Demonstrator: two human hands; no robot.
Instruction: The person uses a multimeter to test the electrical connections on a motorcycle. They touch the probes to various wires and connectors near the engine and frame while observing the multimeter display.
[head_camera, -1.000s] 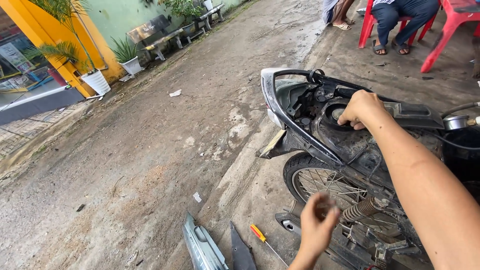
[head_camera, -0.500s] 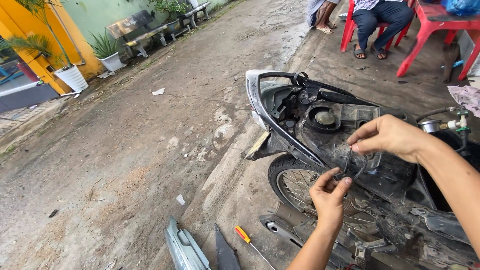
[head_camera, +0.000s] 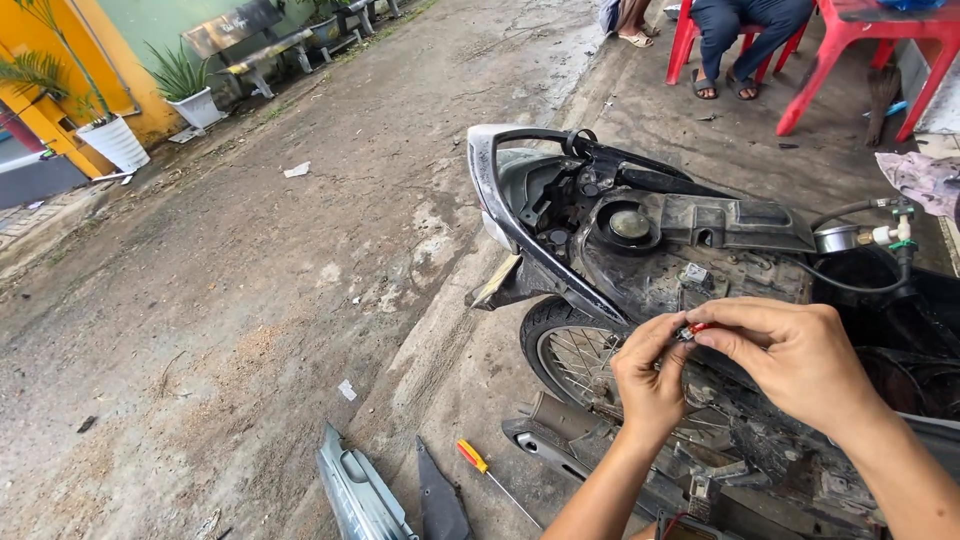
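A stripped motorbike rear (head_camera: 660, 240) stands in front of me with its seat and panels off, dusty frame and spoked rear wheel (head_camera: 575, 355) exposed. My left hand (head_camera: 648, 380) and my right hand (head_camera: 795, 355) meet above the wheel. Together their fingertips pinch a small part (head_camera: 694, 329) with a red end and metal bits. What exactly the small part is I cannot tell. Both forearms rise from the lower right of the head view.
A screwdriver (head_camera: 488, 472) with red-and-yellow handle lies on the concrete beside removed grey body panels (head_camera: 365, 495). Red plastic chairs (head_camera: 870, 50) with seated people stand at the far right. White potted plants (head_camera: 115, 140) and a bench (head_camera: 255, 40) line the yellow wall across the road.
My right hand left the bike's rear tray and came down to meet my left hand; both now pinch the small part. The view shifted left and nearer.
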